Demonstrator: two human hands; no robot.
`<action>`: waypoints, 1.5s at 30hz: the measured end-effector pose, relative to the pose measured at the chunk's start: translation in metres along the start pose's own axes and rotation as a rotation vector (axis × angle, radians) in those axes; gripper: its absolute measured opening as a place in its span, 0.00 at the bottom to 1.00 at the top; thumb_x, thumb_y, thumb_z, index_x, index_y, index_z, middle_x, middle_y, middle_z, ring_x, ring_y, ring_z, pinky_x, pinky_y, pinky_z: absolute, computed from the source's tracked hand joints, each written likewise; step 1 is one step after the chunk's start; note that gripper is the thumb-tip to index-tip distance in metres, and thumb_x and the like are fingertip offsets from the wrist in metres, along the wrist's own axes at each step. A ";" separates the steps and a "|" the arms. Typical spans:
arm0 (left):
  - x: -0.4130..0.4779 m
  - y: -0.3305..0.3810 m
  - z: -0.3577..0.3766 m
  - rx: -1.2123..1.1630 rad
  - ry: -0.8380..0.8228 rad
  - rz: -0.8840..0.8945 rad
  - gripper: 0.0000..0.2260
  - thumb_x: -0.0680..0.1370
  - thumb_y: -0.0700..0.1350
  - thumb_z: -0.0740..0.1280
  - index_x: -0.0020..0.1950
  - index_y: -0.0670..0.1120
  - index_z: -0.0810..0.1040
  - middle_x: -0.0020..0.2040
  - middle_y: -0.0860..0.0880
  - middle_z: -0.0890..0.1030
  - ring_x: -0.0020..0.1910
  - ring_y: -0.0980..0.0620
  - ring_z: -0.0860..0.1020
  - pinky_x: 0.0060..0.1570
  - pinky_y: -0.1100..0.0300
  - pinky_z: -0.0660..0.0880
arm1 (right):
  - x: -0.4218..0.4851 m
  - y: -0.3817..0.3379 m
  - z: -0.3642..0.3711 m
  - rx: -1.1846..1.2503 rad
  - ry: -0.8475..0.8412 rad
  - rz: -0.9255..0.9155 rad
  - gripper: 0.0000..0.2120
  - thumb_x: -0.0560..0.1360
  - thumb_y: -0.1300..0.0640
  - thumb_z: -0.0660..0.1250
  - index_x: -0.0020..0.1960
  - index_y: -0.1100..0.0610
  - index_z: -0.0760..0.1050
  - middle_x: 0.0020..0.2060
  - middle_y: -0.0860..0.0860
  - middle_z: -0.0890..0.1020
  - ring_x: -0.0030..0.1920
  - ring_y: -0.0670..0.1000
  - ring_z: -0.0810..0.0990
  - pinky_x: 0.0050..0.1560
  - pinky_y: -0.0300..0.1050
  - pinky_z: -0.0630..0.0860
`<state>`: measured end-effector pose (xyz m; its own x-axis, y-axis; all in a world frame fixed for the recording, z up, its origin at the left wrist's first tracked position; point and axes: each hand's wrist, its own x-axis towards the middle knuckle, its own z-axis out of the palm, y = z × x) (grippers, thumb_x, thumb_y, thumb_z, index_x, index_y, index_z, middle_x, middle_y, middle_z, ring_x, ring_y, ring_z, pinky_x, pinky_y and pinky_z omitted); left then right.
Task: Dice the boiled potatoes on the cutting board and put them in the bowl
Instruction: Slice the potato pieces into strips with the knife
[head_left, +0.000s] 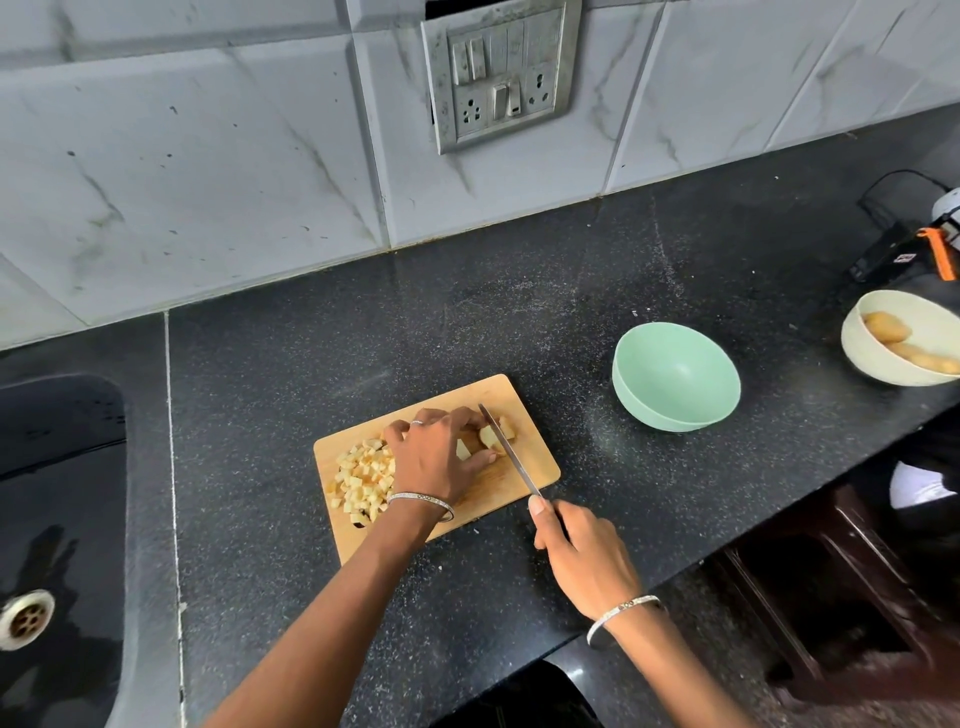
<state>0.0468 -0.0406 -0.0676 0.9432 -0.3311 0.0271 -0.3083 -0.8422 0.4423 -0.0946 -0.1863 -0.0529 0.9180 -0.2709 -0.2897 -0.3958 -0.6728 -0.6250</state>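
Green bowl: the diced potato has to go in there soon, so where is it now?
In the head view the green bowl sits on the dark counter just right of the cutting board, with the cream bowl of whole potatoes farther right.

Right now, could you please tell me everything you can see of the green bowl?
The green bowl is round, pale mint, smooth and matte, plastic by its look. It stands upright and empty on the dark speckled counter, right of and a little beyond the wooden cutting board, apart from it. Nothing but the counter touches it.
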 end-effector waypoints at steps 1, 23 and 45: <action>-0.001 -0.001 0.001 -0.019 0.008 -0.005 0.15 0.70 0.61 0.72 0.54 0.59 0.76 0.48 0.63 0.81 0.60 0.56 0.73 0.53 0.51 0.57 | -0.001 0.001 0.002 -0.004 -0.003 0.000 0.24 0.81 0.38 0.49 0.42 0.52 0.75 0.38 0.46 0.81 0.44 0.52 0.80 0.49 0.51 0.73; -0.001 0.003 0.001 -0.055 0.037 -0.037 0.15 0.69 0.58 0.73 0.52 0.59 0.75 0.44 0.63 0.81 0.59 0.56 0.73 0.51 0.53 0.54 | -0.011 0.007 0.007 -0.226 0.135 -0.032 0.22 0.80 0.36 0.44 0.45 0.51 0.68 0.40 0.54 0.82 0.45 0.61 0.81 0.42 0.55 0.74; -0.003 0.002 0.005 -0.035 0.034 -0.046 0.14 0.70 0.60 0.72 0.54 0.60 0.78 0.47 0.63 0.81 0.62 0.57 0.71 0.54 0.51 0.56 | 0.002 -0.005 0.008 -0.081 -0.039 0.093 0.25 0.82 0.40 0.47 0.48 0.55 0.74 0.45 0.55 0.82 0.51 0.60 0.79 0.50 0.54 0.73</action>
<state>0.0429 -0.0433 -0.0715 0.9601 -0.2775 0.0361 -0.2608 -0.8407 0.4746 -0.0910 -0.1778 -0.0563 0.8752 -0.3089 -0.3723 -0.4743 -0.6997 -0.5343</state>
